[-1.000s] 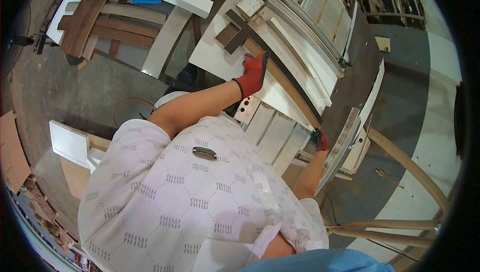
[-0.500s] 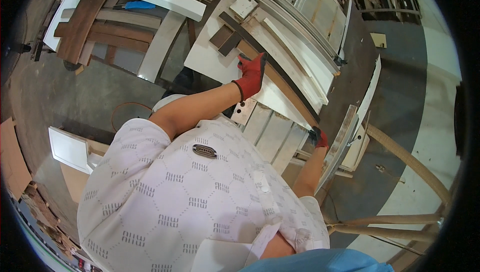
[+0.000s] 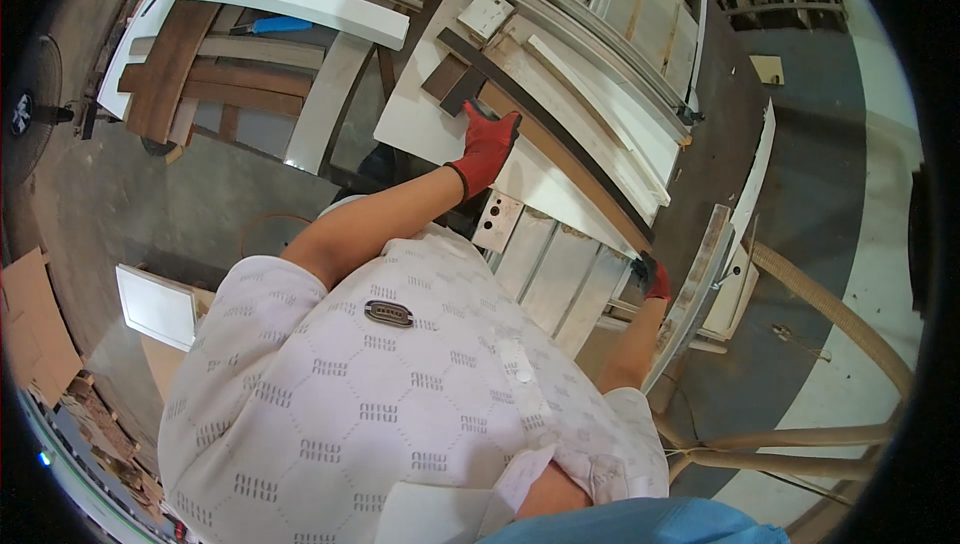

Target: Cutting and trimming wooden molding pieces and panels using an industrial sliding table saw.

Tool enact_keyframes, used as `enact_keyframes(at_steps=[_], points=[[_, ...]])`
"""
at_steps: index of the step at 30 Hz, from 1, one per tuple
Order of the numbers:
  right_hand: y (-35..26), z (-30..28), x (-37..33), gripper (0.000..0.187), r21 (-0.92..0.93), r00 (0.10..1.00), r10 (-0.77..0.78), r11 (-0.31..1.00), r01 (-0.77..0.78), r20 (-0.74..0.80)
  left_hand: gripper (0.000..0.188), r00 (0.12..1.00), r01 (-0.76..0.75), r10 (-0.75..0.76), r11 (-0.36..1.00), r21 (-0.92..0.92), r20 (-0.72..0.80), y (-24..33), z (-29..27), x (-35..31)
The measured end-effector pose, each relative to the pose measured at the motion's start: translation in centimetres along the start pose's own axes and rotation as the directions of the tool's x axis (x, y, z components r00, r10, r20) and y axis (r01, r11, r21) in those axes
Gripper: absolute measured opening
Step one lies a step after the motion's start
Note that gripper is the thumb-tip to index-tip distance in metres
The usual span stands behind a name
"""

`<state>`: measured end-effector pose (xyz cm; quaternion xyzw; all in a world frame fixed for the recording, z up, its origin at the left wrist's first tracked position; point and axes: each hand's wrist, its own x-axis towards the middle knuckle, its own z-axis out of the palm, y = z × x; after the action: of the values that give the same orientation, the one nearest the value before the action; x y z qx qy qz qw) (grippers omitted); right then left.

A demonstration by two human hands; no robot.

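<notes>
The strip [image 3: 566,160], dark along one edge and tan along the other, lies slantwise over the board [image 3: 405,124], from upper centre to right of centre in the frame; I can't tell whether it is one piece or two. My left hand [image 3: 487,149], in a red glove, is at its near edge, thumb and fingers spread apart, one tip by the dark block [image 3: 455,84]. I can't tell if that tip touches. My right hand [image 3: 652,274] is at the strip's lower end, right of centre; its dark fingertips are too small to show whether they grip or only rest there.

The block sits against the strip near its upper end. If I push unevenly, I judge the strip could swing and knock the block askew. With my left fingers spread, I may have little hold against a sideways slip. My left fingertips are near the meeting of block and strip, so a sudden shift could pinch them.

Beyond the strip, a pale bar [image 3: 600,129] and a white box [image 3: 487,16] lie close by; a strip pushed too far could shove either. The metal rail [image 3: 600,39] runs past them, upper right of centre. Below the board, the slatted table [image 3: 548,269] shows at centre. Planks [image 3: 165,74] lie stacked at upper left, a blue tool [image 3: 282,25] among them.
</notes>
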<state>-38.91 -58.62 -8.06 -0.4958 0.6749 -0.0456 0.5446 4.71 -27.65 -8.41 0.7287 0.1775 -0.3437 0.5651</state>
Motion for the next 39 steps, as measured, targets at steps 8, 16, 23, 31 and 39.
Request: enact_keyframes(at_steps=[8,16,23,31,39], points=[[1.7,-4.9,3.7,0.032,0.218,0.998,-0.047,0.975,0.037,0.039,0.079,0.983,-0.117,0.154,0.943,-0.311,0.098,-3.0,0.8,3.6],[2.1,-4.9,3.3,0.043,-0.028,0.998,0.018,0.999,-0.016,0.062,0.087,0.944,0.074,0.095,0.872,-0.484,0.315,-0.4,-0.7,0.6],[1.9,-5.4,3.2,0.039,0.064,0.994,0.023,0.997,-0.030,0.104,0.076,0.982,-0.019,0.112,0.857,-0.515,0.150,-0.1,0.4,-0.4],[-0.1,-3.0,1.5,0.031,0.077,0.998,0.061,0.995,-0.063,0.025,0.101,0.991,0.015,0.066,0.815,-0.579,0.117,-1.2,2.0,0.0],[-1.4,-0.4,-0.3,0.025,0.032,0.996,0.085,0.996,-0.085,-0.004,0.123,0.932,0.177,-0.004,0.879,-0.443,0.364,-1.2,2.6,1.4]])
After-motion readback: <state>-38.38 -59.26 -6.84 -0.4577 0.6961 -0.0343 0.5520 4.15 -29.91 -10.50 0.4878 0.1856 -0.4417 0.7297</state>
